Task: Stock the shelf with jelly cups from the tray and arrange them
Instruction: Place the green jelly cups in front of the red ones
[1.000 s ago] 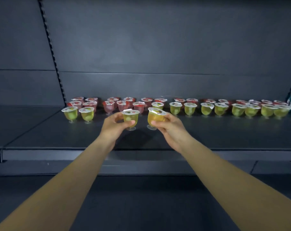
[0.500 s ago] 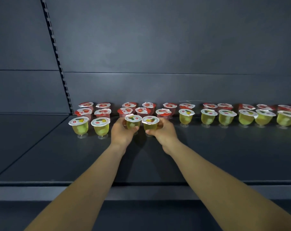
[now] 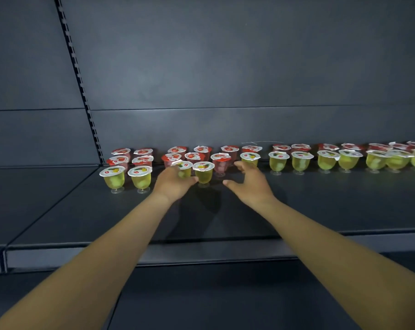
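Observation:
Rows of jelly cups stand along the back of the dark shelf: red ones behind, yellow-green ones in front. My left hand is wrapped around a yellow jelly cup standing on the shelf. Right beside it stands a second yellow jelly cup, free of any hand. My right hand hovers just right of that cup with fingers spread and holds nothing. No tray is in view.
Two yellow cups stand at the left end of the front row. More yellow cups run off to the right. A slotted upright divides the back wall. The shelf's front lip is below my forearms.
Both cups were carried back and set down in the front row. My right hand has let go of its cup and drawn away to the right. The left hand stays on its cup.

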Demonstrator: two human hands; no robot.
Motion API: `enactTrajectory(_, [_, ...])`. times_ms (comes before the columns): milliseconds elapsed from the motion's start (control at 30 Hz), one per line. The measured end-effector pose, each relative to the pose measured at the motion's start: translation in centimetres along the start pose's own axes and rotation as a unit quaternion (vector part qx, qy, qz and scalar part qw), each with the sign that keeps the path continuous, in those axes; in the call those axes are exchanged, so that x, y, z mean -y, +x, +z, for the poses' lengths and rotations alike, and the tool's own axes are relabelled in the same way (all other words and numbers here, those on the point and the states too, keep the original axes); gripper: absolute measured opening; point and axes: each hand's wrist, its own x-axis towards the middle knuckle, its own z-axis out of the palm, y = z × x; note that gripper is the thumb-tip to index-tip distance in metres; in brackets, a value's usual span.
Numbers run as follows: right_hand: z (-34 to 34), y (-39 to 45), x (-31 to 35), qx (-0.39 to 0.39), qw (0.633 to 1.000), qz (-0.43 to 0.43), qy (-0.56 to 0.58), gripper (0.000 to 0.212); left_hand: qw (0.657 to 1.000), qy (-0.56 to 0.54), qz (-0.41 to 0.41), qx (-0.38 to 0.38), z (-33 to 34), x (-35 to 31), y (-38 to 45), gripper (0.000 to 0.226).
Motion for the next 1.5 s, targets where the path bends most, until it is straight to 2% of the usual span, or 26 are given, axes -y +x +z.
enactTrajectory(133, [-6.0, -2.6, -0.8, 0.016, 0.985, -0.055, -0.162, 0.068, 0.99, 0.118, 0.074, 0.014, -0.3, -4.5, -3.4, 0.048])
enactTrajectory(333, [-15.8, -8.9, -2.2, 0.028, 0.952, -0.091, -0.291, 0.078, 0.946, 0.257, 0.196, -0.002, 3.0, -10.8, -9.5, 0.056])
enactTrajectory(433, [-19.5, -12.6, -3.9, 0.023, 0.947, -0.095, -0.306, 0.078, 0.927, 0.297, 0.231, -0.002, 6.0, -12.9, -12.9, 0.065])
enactTrajectory(567, [-22.2, -17.7, -7.6, 0.025, 0.945, -0.099, -0.31, 0.076, 0.913, 0.297, 0.278, 0.014, 10.9, -13.9, -17.5, 0.072])
enactTrajectory(800, [-21.1, -26.3, -17.5, 0.048, 0.959, -0.067, -0.272, 0.07, 0.906, 0.266, 0.313, 0.098, 22.0, -10.7, -24.3, 0.068])
enactTrajectory(933, [-18.0, -31.3, -24.1, 0.079, 0.966, -0.033, -0.244, 0.066, 0.898, 0.261, 0.297, 0.193, 29.4, -6.2, -27.3, 0.065])
enactTrajectory(1133, [-11.5, -39.2, -34.9, 0.165, 0.96, 0.053, -0.22, 0.062, 0.886, 0.258, 0.213, 0.321, 40.6, 3.9, -32.2, 0.058])
enactTrajectory(1333, [-4.4, -47.5, -46.3, 0.274, 0.923, 0.179, -0.205, 0.067, 0.859, 0.249, 0.071, 0.441, 51.2, 16.3, -38.3, 0.061])
enactTrajectory(1500, [0.7, -53.9, -54.9, 0.323, 0.893, 0.271, -0.157, 0.066, 0.841, 0.216, -0.035, 0.494, 58.9, 24.1, -43.6, 0.061])
